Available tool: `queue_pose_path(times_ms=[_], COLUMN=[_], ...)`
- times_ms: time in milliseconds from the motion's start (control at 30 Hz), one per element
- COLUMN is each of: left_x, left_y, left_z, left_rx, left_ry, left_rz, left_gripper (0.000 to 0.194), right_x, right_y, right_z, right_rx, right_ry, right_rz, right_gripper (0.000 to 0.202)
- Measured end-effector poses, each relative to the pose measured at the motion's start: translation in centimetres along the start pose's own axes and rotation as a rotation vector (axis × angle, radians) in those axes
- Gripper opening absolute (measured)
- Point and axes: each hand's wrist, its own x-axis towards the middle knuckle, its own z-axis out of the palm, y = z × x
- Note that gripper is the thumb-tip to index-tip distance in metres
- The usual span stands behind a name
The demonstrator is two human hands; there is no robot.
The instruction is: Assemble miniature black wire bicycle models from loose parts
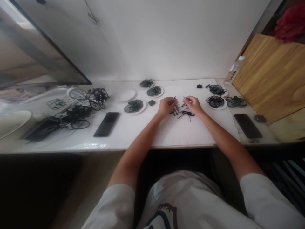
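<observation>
My left hand (166, 106) is closed in a pinch, with the tip of a small dark part (175, 97) showing at its fingers. A short way to the right, my right hand (193, 105) pinches a tiny thin part (183, 98), too small to name. The two hands are apart, fingertips facing each other. Beneath and between them, loose black and grey pieces (187, 113) are scattered on the white board (195, 133). Left of my left hand lies a small green block (151, 102). A plate of black parts (215, 101) sits right of my right hand.
Plates of dark green wheel-like parts (133, 106) stand to the left. Miniature bicycles (81, 114) crowd the table's left side. Dark phones (106, 124) lie on both sides. A clear bottle (234, 70) stands by a wooden panel (271, 76). A screen (40, 47) rises at left.
</observation>
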Motion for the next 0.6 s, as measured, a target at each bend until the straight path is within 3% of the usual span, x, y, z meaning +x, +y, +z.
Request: queue_pose_path(times_ms=[167, 300, 433, 600], left_x=[0.6, 1.0, 0.8, 0.0], left_y=[-1.7, -2.5, -1.8, 0.1], left_z=[0.3, 0.4, 0.4, 0.0], left_rx=[-0.309, -0.453, -0.555, -0.593], left_ry=[0.018, 0.020, -0.005, -0.101], left_rz=[-0.120, -0.154, -0.166, -0.224], left_gripper=[0.054, 0.061, 0.052, 0.058], right_x=[-0.1, -0.1, 0.2, 0.2], right_y=[0.2, 0.4, 0.5, 0.2], right_z=[0.3, 0.3, 0.2, 0.2], right_rx=[-0.043, -0.046, -0.030, 0.011], right_ry=[-0.045, -0.050, 0.008, 0.028], right_rz=[-0.019, -0.043, -0.081, -0.080], right_gripper=[0.068, 0.067, 0.069, 0.071])
